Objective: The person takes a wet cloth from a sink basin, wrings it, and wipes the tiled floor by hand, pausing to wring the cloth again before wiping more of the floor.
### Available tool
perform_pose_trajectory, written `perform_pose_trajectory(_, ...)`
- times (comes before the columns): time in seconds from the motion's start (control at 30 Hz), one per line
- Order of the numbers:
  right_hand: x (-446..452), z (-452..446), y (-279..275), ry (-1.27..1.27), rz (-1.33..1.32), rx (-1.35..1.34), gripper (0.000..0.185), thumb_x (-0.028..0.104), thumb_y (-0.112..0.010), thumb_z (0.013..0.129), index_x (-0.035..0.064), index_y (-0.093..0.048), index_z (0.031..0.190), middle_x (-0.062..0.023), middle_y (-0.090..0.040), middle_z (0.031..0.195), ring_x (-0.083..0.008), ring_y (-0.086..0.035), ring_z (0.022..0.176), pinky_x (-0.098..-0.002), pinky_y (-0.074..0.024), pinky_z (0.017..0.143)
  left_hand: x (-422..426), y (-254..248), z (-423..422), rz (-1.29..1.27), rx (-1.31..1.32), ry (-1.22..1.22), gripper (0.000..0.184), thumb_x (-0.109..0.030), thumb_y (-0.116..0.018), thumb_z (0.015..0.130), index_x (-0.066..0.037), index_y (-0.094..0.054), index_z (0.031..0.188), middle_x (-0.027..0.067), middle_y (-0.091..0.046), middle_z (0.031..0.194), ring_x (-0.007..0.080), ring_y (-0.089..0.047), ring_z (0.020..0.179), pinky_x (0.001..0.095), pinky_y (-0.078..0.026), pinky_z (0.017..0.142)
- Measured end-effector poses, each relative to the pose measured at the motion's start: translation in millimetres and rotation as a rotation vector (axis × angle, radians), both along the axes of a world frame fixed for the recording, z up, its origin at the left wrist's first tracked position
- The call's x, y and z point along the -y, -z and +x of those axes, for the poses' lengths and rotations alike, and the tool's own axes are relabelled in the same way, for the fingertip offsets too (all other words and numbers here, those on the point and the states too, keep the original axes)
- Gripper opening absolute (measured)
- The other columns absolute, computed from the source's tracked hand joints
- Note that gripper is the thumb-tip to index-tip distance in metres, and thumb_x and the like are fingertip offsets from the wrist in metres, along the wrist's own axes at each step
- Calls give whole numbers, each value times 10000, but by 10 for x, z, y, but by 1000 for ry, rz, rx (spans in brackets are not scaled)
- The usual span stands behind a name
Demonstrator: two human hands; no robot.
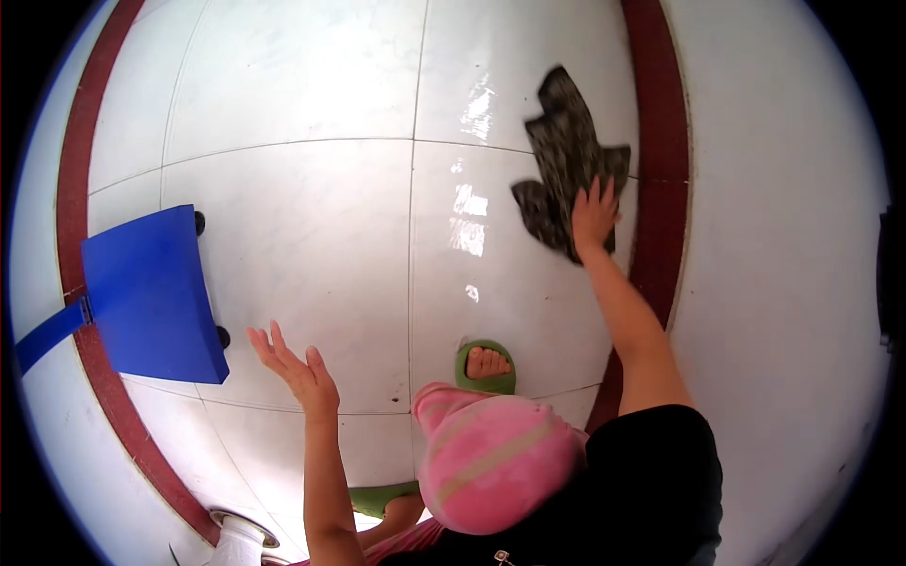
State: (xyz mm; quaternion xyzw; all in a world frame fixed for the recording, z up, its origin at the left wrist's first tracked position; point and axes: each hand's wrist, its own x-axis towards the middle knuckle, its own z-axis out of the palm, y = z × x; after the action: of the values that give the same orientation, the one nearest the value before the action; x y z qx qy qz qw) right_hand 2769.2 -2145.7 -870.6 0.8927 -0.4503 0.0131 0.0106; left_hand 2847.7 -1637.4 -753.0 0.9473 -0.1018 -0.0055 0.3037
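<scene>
My right hand (595,215) lies flat with its fingers spread on a dark, blotchy-patterned cloth (566,151). Bunched and uneven in outline, the cloth rests on the white tiled floor (302,236) near the right wall. My left hand (300,373) is held in the air with fingers apart and nothing in it. Nearest to that hand, on its left, stands a blue box-like object (156,294) with small black wheels.
A blue bar (49,335) joins the wheeled object on its left side. Dark red skirting (658,189) edges the floor on both sides. My feet wear green slippers (487,381), and pink fabric (500,462) covers a knee. A white cylindrical object (241,542) stands at lower left.
</scene>
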Motion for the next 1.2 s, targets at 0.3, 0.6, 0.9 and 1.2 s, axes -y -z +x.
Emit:
perform_pose_trajectory(0.3,-1291,-2825,35,360,224,-31,703,555,-320,985,88,-234,1504,-179,-147,1559,-434,-227,1367,-629,-185,1087,74,58,-193,-28,-55,108,564,-319,-410,1012,-18,-265,1466,240,-31,1552,410,-174,1412,516,-216,1124)
perform_pose_trajectory(0.6,32,-217,-4,325,89,-4,724,612,-279,956,138,-267,1503,-155,-145,1569,-470,-202,1376,-617,-137,1111,-233,79,-339,-9,-99,61,558,-257,-453,996,-18,-267,1464,253,-20,1550,419,-169,1410,528,-224,1116)
perform_pose_trajectory(0.9,-509,2612,197,-579,-125,164,579,594,-373,939,261,-465,1404,11,-277,1546,-367,-248,1402,-573,-190,1123,-319,132,-530,34,-210,-54,515,-138,-534,934,-51,-379,1417,254,-77,1543,431,-193,1391,507,-293,1081)
perform_pose_trajectory(1.2,-3986,2448,-298,-1267,216,104,528,515,-449,924,241,-514,1371,-43,-277,1543,-437,-130,1420,-673,-99,1094,-523,123,-485,0,-197,-204,524,-192,-530,941,-53,-375,1422,228,-92,1555,416,-186,1393,532,-227,1102)
